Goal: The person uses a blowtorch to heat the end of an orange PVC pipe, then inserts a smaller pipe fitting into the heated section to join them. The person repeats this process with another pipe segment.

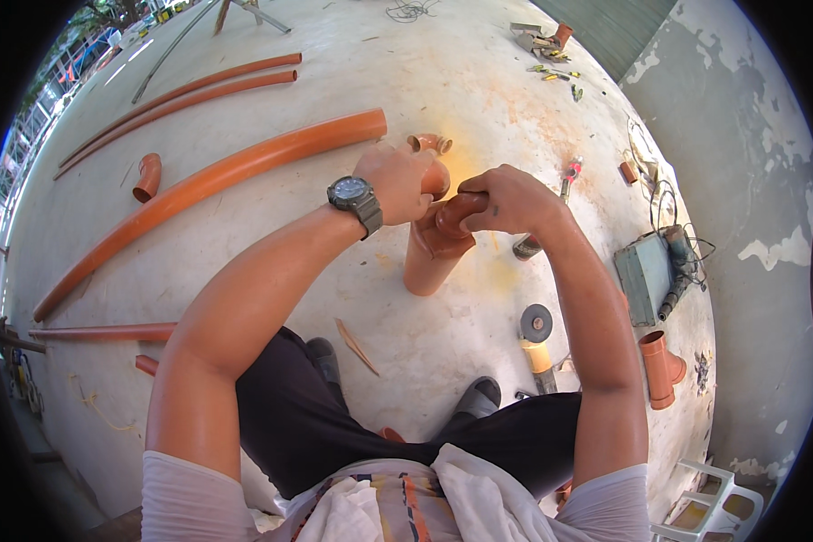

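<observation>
An orange plastic pipe piece (430, 269) stands upright on the floor in front of me. On its top sits a curved orange pipe fitting (461, 213), and the fingers of my right hand (515, 200) are closed round its upper end. My left hand (393, 181), with a watch (352, 191) on its wrist, grips a rounded orange pipe end (435, 181) beside it. Whether this end belongs to the same fitting is hidden by my fingers. Just beyond my hands lies a small orange pipe elbow (430, 143).
A thick orange pipe (217, 176) and thinner pipes (190, 88) lie at left, near another elbow (147, 177). At right are an angle grinder (537, 343), a pipe tee (659, 370), a grey metal box (640, 280), a power tool (682, 262) and a white plastic chair (718, 501).
</observation>
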